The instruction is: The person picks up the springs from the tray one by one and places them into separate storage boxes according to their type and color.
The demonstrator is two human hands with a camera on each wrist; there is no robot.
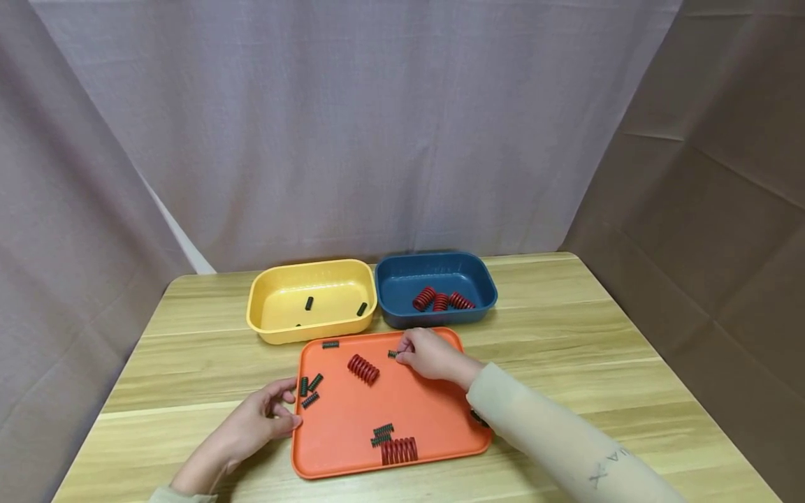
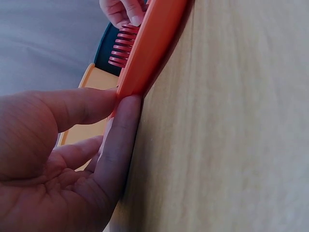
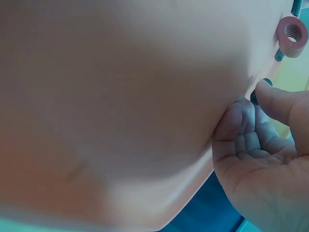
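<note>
My left hand [image 1: 264, 413] pinches the left rim of an orange tray [image 1: 342, 436] between thumb and finger, seen closely in the left wrist view. Near the tray's far edge, my right hand [image 1: 430, 355] holds a small dark green spring [image 1: 392, 354] between thumb and fingertips. To its left lies a thick red spring [image 1: 363, 369], and another red spring [image 1: 399, 451] rests at the near edge. Small dark springs are scattered about the tray: several by my left fingers, one dark spring [image 1: 330, 344] at the far left corner and two beside the near red spring.
Behind the tray stand a yellow bin [image 1: 314, 330] with a few small dark springs and a blue bin [image 1: 434, 318] with three red springs. My right sleeve [image 1: 553, 433] passes over the tray's right edge, partly covering a dark item. Curtains enclose the wooden table [image 1: 585, 349].
</note>
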